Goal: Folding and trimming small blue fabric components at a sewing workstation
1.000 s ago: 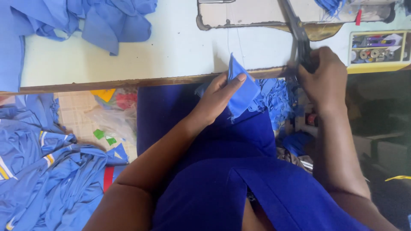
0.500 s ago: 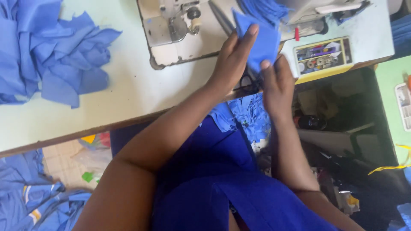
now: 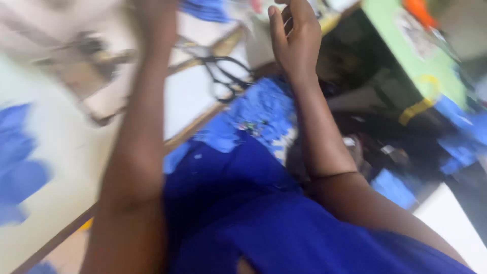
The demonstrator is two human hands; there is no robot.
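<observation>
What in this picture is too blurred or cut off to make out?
- Left hand: head view, motion blur and the top edge hide its fingers and any grip.
- Sewing machine: smeared by blur.
- Blue cloth: cut by the top edge.
- Right hand: empty, beside the scissors.

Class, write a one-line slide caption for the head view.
Blurred view: right hand raised with open fingers above black scissors on the white table.

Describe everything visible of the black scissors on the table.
The scissors look black, with two loop handles toward the table edge and closed blades running up and left, blurred by camera motion. They lie flat on the pale table, just above the blue cloth scraps. Neither hand touches them; the right hand is nearest.
</observation>
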